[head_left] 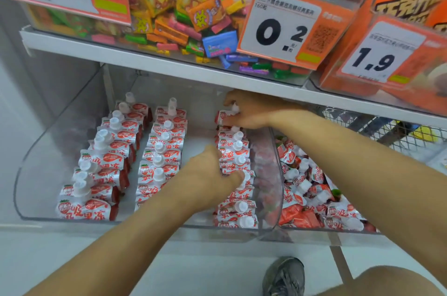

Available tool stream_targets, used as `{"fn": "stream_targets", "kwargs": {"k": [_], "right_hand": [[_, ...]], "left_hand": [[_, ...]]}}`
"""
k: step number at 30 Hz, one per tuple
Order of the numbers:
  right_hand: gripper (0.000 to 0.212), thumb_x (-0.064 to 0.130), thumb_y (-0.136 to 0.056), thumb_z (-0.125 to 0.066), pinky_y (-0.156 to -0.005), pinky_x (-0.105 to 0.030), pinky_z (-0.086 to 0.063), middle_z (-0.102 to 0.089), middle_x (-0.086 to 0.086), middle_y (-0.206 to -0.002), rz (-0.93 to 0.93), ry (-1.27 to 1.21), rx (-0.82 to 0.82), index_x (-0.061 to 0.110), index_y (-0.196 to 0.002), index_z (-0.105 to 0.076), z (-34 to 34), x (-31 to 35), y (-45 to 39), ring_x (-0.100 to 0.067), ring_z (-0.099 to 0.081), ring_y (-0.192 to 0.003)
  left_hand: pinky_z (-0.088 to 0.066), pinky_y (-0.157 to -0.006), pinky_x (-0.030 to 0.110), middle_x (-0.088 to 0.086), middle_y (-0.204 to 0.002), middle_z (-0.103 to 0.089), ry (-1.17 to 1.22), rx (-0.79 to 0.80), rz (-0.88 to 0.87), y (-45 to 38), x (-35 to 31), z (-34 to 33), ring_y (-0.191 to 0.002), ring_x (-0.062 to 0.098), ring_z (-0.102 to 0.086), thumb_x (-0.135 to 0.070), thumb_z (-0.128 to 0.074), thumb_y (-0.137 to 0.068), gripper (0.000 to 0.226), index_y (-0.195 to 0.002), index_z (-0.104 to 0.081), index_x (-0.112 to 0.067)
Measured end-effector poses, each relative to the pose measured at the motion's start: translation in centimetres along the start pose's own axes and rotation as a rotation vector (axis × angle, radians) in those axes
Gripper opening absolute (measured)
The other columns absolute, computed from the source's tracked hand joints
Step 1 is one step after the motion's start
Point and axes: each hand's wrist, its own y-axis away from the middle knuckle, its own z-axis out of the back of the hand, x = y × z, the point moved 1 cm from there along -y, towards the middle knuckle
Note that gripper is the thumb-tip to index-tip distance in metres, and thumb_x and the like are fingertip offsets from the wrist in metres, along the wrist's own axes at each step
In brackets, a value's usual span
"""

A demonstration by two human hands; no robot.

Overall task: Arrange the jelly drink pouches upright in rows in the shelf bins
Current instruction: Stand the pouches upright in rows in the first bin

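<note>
- Left hand [212, 172] sits mid-way along the right-hand row [235, 174] of pouches in the clear bin [31, 169]; fingers curled over the pouch tops, gripping one near its white cap.
- Right hand [249, 111] reaches under the shelf edge [169, 65] to the bin's back, pinching the rearmost pouch [223, 116] of the same row by its cap.
- Judgement: row being squared up. Best done by pressing pouches together from both ends, caps up, kept tight against the bin's right wall.
- Pouches: white foil, red strawberry print, white screw caps. Three rows run front to back; left row [104, 162] and middle row [159, 157] stand upright, gaps between rows.
- Neighbouring bin [314, 189] to the right holds a loose, unsorted heap of pouches.
- Upper shelf: mixed sweets [174, 12], price cards [278, 31].
</note>
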Motion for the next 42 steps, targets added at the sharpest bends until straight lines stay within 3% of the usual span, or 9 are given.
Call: {"fn": "stream_targets", "kwargs": {"k": [4,9,14,17,19,26,36,40,42], "right_hand": [[0.031,0.033,-0.085,-0.071,-0.08,-0.034,-0.048,-0.055,-0.002,-0.105,0.015,0.044,-0.037,0.018,-0.109,-0.058,0.0,0.6,1.8,-0.026,-0.056,-0.097],[0.025,0.023,-0.088,-0.072,-0.083,-0.031,-0.046,-0.058,-0.005,-0.111,0.023,0.102,-0.019,0.017,-0.111,-0.064,-0.5,0.3,1.0,-0.026,-0.057,-0.101],[0.024,0.006,-0.086,-0.058,-0.085,-0.041,-0.055,-0.067,-0.008,-0.107,0.008,0.154,-0.059,0.014,-0.107,-0.069,-1.6,-0.2,-0.7,-0.027,-0.063,-0.092],[0.025,0.019,-0.087,-0.067,-0.086,-0.038,-0.055,-0.067,-0.004,-0.111,0.013,0.122,-0.005,0.014,-0.112,-0.069,-1.6,-0.4,-0.7,-0.025,-0.063,-0.095],[0.03,0.014,-0.084,-0.071,-0.085,-0.037,-0.055,-0.066,-0.005,-0.111,0.006,0.098,-0.012,0.015,-0.114,-0.069,-1.7,-0.8,-0.8,-0.026,-0.062,-0.095],[0.023,0.014,-0.083,-0.073,-0.077,-0.033,-0.052,-0.058,0.0,-0.103,-0.008,0.064,-0.055,0.026,-0.095,-0.057,-1.5,-1.4,-0.4,-0.019,-0.054,-0.087],[0.038,0.016,-0.086,-0.075,-0.076,-0.026,-0.041,-0.059,-0.003,-0.118,0.016,0.045,0.153,0.017,-0.122,-0.062,-0.9,0.1,-1.2,-0.021,-0.054,-0.097],[0.046,0.009,-0.085,-0.071,-0.063,-0.024,-0.039,-0.06,-0.002,-0.108,0.045,0.041,0.203,0.016,-0.128,-0.055,-0.2,0.2,-1.3,-0.016,-0.052,-0.084],[0.054,0.006,-0.084,-0.07,-0.066,-0.027,-0.046,-0.062,-0.004,-0.112,0.046,0.036,0.219,0.015,-0.133,-0.049,0.0,0.3,-1.7,-0.019,-0.057,-0.089]], "left_hand": [[-0.047,-0.093,0.031,0.002,-0.128,-0.055,-0.041,0.045,-0.019,-0.2,-0.3,-0.9,-0.112,0.021,-0.057,-0.05,-0.063,-0.085,0.058,-0.128,-0.039,-0.02],[-0.042,-0.088,0.027,0.004,-0.132,-0.052,-0.097,0.035,-0.024,-0.2,-0.3,-1.4,-0.116,0.021,-0.053,-0.05,-0.061,-0.087,0.062,-0.133,-0.035,-0.017],[-0.04,-0.085,0.025,0.004,-0.132,-0.053,-0.013,0.004,0.021,-0.6,-0.2,-1.9,-0.117,0.021,-0.053,-0.049,-0.061,-0.088,0.062,-0.13,-0.033,-0.013],[-0.041,-0.082,0.025,0.004,-0.125,-0.055,0.032,-0.058,0.029,-1.0,-0.2,-2.2,-0.112,0.021,-0.055,-0.049,-0.061,-0.087,0.058,-0.123,-0.035,-0.013],[-0.043,-0.084,0.027,0.003,-0.122,-0.055,0.046,-0.062,0.034,-1.1,-0.1,-2.2,-0.11,0.02,-0.055,-0.049,-0.063,-0.086,0.057,-0.122,-0.036,-0.013],[-0.047,-0.085,0.03,0.003,-0.124,-0.053,0.105,-0.045,0.083,-1.6,0.0,-2.1,-0.107,0.021,-0.056,-0.052,-0.066,-0.082,0.065,-0.123,-0.034,-0.014],[-0.049,-0.094,0.04,0.007,-0.129,-0.052,0.14,-0.021,0.09,-2.1,0.7,-2.0,-0.112,0.023,-0.056,-0.056,-0.069,-0.076,0.075,-0.126,-0.033,-0.014],[-0.05,-0.089,0.036,-0.002,-0.112,-0.051,0.173,-0.024,0.07,-1.8,0.6,-1.9,-0.102,0.018,-0.057,-0.053,-0.07,-0.077,0.064,-0.116,-0.034,-0.017],[-0.05,-0.089,0.035,-0.005,-0.106,-0.048,0.181,-0.026,0.059,-1.7,0.6,-2.0,-0.101,0.017,-0.057,-0.051,-0.07,-0.078,0.061,-0.114,-0.034,-0.019]]}}
